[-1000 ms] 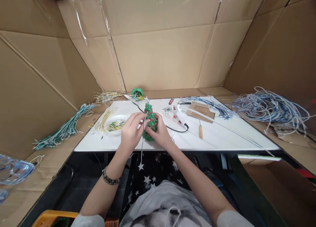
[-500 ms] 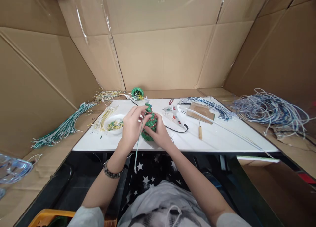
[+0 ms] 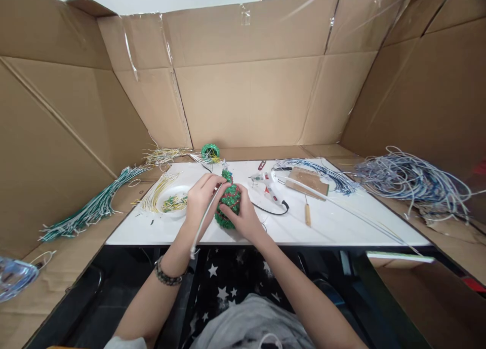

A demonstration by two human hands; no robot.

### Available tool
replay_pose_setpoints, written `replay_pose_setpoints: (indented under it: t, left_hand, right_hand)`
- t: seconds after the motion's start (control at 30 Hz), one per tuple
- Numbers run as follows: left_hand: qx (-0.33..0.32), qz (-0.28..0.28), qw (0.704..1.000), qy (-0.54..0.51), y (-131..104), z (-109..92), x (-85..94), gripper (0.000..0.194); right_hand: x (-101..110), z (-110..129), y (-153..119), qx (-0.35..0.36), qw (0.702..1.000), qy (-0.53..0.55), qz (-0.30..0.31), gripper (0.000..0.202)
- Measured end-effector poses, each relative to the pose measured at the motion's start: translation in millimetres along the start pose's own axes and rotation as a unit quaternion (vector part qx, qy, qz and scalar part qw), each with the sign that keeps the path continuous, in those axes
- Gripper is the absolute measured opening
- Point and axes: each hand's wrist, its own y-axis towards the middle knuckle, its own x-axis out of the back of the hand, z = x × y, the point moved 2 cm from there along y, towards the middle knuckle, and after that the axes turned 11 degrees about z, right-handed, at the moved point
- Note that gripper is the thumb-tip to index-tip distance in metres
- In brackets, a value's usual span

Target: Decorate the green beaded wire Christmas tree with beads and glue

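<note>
1. The step in hand looks like winding or threading a white wire [image 3: 203,221] around a small green tree [image 3: 229,199] made of beaded wire with red bands. It seems partly done, since a long tail of wire hangs loose off the near edge of the worktop [image 3: 334,220].
2. The left hand [image 3: 199,199] is pinched shut on the wire close to the upper part of the tree. The free end trails toward 7 o'clock, past the wrist.
3. The right hand [image 3: 245,218] is clamped around the lower right side of the tree and steadies it upright on the worktop. The two hands sit close together, with the tree between them.
4. The tree stands near the front middle of the worktop, touching both hands: at 3 o'clock from the left hand and at 10 o'clock from the right.
5. As a judgement, the next move calls for a firm hold on the tree while the wire is drawn snug, keeping the tail clear of the beads.
6. Round about:
   - a white dish [image 3: 172,199] of small bits at 9 o'clock from the tree
   - a glue gun [image 3: 269,187] at 2 o'clock
   - a wooden-handled tool [image 3: 307,215] at 3 o'clock
   - bundles of green wires [image 3: 91,207] well off at 9 o'clock
</note>
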Motion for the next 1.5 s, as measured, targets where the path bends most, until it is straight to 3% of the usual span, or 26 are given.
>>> replay_pose_setpoints:
  t: [0.1,0.2,0.37,0.6,0.77,0.83,1.17,1.5]
  left_hand:
    - [-0.011,-0.014,1.000,-0.007,-11,-2,3.3,0.019]
    - [-0.065,-0.016,0.998,0.004,-22,-4,9.3,0.022]
    - [-0.118,-0.033,0.992,0.002,-20,-2,16.2,0.027]
    - [-0.094,-0.024,0.995,-0.033,-7,3,6.5,0.017]
    - [-0.029,-0.024,0.999,-0.037,3,3,0.2,0.007]
    - [-0.031,-0.019,0.999,-0.025,4,0,1.6,0.009]
    - [-0.161,-0.019,0.986,0.028,-12,-17,25.8,0.031]
    - [-0.185,-0.013,0.982,-0.015,-15,-48,46.4,0.030]
  right_hand:
    - [0,1,0,-0.001,1.000,0.007,0.005,0.062]
    - [0,1,0,0.006,1.000,0.013,0.009,0.062]
    - [1,2,0,0.001,1.000,0.018,0.010,0.061]
    - [0,1,1,0.000,1.000,0.018,0.010,0.062]
    - [-1,1,2,-0.002,1.000,0.018,0.010,0.062]
    - [0,2,2,0.001,1.000,0.019,0.012,0.061]
    - [0,2,1,0.017,1.000,0.013,0.015,0.058]
    - [1,4,0,-0.002,1.000,0.015,0.024,0.065]
